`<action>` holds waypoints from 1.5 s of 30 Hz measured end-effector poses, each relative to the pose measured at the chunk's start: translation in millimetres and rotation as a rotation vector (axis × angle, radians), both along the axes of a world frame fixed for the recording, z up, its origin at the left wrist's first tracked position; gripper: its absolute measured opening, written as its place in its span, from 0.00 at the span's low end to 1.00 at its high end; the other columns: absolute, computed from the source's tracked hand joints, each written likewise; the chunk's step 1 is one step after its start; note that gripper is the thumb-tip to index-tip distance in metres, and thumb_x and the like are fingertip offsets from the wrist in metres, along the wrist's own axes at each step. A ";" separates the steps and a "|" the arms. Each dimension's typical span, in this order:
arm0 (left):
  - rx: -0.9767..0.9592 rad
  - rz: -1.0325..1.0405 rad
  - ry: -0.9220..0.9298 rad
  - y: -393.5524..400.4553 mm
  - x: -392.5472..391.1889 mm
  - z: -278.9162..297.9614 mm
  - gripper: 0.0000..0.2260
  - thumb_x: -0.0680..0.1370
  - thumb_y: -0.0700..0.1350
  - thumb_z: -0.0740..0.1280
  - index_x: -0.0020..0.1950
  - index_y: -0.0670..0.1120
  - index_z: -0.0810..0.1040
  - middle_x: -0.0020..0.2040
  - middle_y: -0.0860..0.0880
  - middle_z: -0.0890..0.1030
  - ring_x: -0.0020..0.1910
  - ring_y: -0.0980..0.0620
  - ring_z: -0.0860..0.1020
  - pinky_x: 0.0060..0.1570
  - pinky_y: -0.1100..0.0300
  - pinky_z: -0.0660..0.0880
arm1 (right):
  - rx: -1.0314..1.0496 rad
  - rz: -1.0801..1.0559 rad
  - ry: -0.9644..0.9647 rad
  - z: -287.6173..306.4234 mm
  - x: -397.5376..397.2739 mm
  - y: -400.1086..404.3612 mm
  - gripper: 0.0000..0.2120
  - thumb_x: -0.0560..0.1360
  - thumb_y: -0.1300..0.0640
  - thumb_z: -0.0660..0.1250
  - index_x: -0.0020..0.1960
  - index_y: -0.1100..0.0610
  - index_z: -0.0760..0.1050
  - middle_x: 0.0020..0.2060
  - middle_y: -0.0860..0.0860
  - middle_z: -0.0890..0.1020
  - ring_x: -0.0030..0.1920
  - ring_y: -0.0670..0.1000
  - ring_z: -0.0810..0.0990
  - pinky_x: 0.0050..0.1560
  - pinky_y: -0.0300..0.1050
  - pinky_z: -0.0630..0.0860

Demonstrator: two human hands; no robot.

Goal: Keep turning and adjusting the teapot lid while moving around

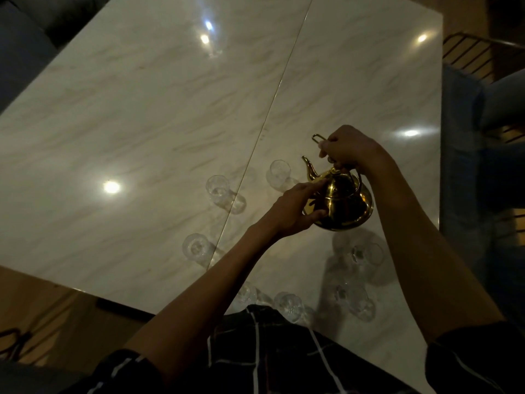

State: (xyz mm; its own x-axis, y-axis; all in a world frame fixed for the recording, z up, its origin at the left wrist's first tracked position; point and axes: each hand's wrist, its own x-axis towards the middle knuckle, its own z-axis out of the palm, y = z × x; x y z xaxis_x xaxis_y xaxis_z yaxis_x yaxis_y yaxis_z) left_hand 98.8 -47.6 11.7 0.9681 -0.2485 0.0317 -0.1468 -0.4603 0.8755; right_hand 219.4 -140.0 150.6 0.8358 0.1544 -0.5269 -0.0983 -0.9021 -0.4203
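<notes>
Mid-pour: right hand (345, 146) clamped on handle, holding gold teapot (341, 201) tilted above table (142, 123); left hand (298, 207) fingers extended against its side. Next, probably: spout over glass (279, 173) just beyond teapot.

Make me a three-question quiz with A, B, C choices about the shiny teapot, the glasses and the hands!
1. Where is the teapot?
A. Held above the marble table
B. On the floor
C. On a chair

2. What colour is the teapot?
A. Red
B. Gold
C. Blue

3. What is the right hand doing?
A. Lying flat on the table
B. Holding a glass
C. Gripping the teapot's handle

Answers:
1 A, both hands hold it up over the table, among clear glasses such as the far glass.
2 B, its body shines golden.
3 C, its fingers curl round the handle on top, while the left hand touches the teapot's side with its fingers on the body and lid.
</notes>
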 end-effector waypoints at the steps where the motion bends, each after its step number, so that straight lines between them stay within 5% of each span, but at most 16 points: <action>1: -0.001 0.001 -0.001 -0.2 -0.1 0.1 0.30 0.77 0.51 0.68 0.78 0.50 0.61 0.69 0.43 0.73 0.64 0.48 0.75 0.60 0.47 0.76 | -0.001 0.000 0.000 -0.1 -0.2 0.3 0.16 0.82 0.56 0.60 0.59 0.67 0.79 0.37 0.53 0.78 0.35 0.49 0.76 0.34 0.39 0.73; 45: 0.054 0.015 0.086 2.1 -11.7 -4.6 0.28 0.77 0.49 0.68 0.76 0.50 0.64 0.70 0.43 0.72 0.66 0.45 0.73 0.60 0.45 0.75 | 0.082 -0.093 -0.040 -34.0 -11.6 -4.5 0.16 0.80 0.56 0.60 0.53 0.67 0.80 0.33 0.53 0.78 0.28 0.48 0.74 0.31 0.39 0.72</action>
